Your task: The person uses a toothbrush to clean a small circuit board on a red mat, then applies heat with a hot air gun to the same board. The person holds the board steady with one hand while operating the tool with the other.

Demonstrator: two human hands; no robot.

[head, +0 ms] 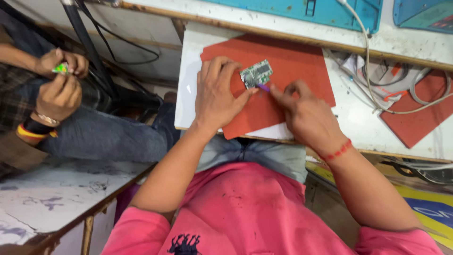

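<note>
A green circuit board point(256, 73) with grey patches lies on a red mat point(292, 66), beside a purple tool tip point(263, 87), over a white table point(188, 80).

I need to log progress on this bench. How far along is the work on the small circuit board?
Done: the circuit board already lies on the red mat. In hand: the left hand steadies the board, while the right hand holds a purple-tipped tool at its lower edge. Left: the board shows no visible change, so the work on it looks unfinished.
</note>
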